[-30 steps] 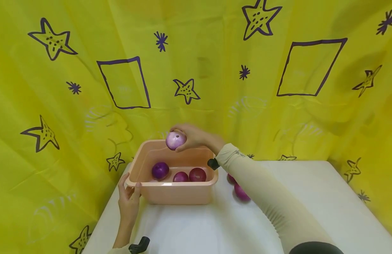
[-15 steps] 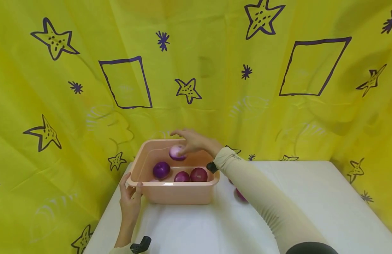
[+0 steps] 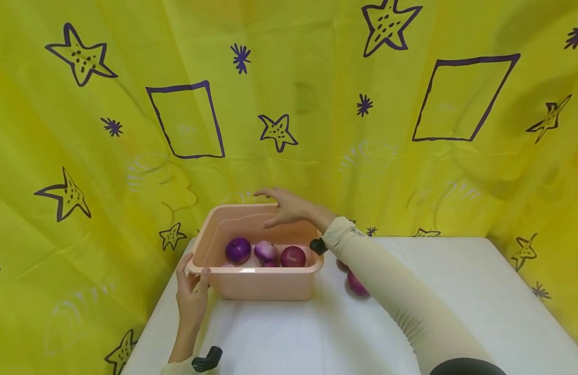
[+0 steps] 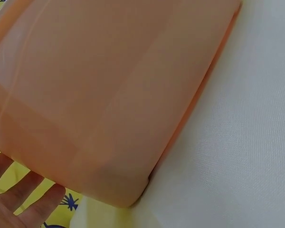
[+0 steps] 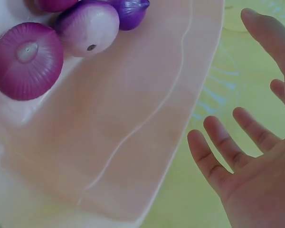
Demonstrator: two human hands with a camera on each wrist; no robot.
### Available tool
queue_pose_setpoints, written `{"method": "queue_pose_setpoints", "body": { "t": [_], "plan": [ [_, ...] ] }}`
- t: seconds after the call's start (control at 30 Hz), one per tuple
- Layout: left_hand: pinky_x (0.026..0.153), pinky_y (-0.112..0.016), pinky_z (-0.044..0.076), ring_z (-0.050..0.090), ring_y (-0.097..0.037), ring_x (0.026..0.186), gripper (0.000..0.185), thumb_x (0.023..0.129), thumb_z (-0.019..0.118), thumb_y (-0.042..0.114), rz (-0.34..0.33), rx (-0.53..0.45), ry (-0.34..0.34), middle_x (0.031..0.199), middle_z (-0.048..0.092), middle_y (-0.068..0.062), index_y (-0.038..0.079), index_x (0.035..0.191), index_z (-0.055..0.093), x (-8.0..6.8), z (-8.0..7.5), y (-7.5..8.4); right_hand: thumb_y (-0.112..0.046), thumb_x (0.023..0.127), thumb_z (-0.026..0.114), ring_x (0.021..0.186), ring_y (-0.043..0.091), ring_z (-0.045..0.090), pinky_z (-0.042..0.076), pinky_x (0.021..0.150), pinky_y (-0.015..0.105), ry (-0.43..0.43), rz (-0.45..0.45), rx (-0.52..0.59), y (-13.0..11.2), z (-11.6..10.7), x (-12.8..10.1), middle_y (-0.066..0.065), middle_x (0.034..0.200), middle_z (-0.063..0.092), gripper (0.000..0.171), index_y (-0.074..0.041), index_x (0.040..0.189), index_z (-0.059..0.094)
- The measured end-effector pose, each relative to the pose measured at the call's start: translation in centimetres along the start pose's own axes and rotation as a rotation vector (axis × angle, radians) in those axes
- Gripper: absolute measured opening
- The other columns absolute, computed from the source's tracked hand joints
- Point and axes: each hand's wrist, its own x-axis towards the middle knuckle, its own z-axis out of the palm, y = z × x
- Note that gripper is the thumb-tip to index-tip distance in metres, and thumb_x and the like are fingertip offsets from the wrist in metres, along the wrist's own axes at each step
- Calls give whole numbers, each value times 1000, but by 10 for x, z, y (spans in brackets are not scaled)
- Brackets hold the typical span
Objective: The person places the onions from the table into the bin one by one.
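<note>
A pink plastic basin [image 3: 251, 271] stands at the table's back left. Inside lie a dark purple onion [image 3: 238, 249], a pale pink onion [image 3: 265, 251] and a red onion [image 3: 292, 256]. My right hand [image 3: 277, 208] hovers open over the basin's far rim, holding nothing. In the right wrist view its spread fingers [image 5: 242, 137] are beside the basin wall [image 5: 133, 118], with the pale onion [image 5: 89, 27] and red onion [image 5: 27, 61] below. My left hand [image 3: 192, 276] grips the basin's near left corner, thumb on the rim; its fingers [image 4: 23, 194] show under the basin wall [image 4: 109, 85].
Two more purple onions [image 3: 356, 284] lie on the white table [image 3: 457, 291] just right of the basin, partly hidden by my right sleeve. A yellow curtain [image 3: 317, 104] with drawn stars hangs close behind and on both sides.
My right hand lowered the pale onion into the basin and let it go; the onion now lies between the other onions. The left hand has kept its hold.
</note>
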Motion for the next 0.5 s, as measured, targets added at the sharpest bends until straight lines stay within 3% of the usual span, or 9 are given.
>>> {"method": "queue_pose_setpoints", "body": {
  "t": [0.17,0.4,0.5],
  "plan": [
    [83,-9,51,56,-22,118,59,107,57,26,7,6,3,158,44,-16,26,159,30,1,0,-1,-24,84,87,141,41,41,46,108,54,24,-50,54,3,-11,-15,16,158,41,86,-6,155,40],
    [82,-8,50,56,-28,120,60,107,56,24,24,33,9,159,43,-15,25,160,29,1,0,-1,-23,85,86,127,45,53,51,100,55,50,21,57,15,-32,-56,17,157,42,86,-10,156,39],
    [81,-8,50,57,-18,116,61,106,57,23,25,40,8,159,42,-17,24,160,28,1,0,0,-22,84,86,119,46,57,53,97,56,74,46,53,25,-39,-78,20,155,44,85,-11,156,41]
  ]
}}
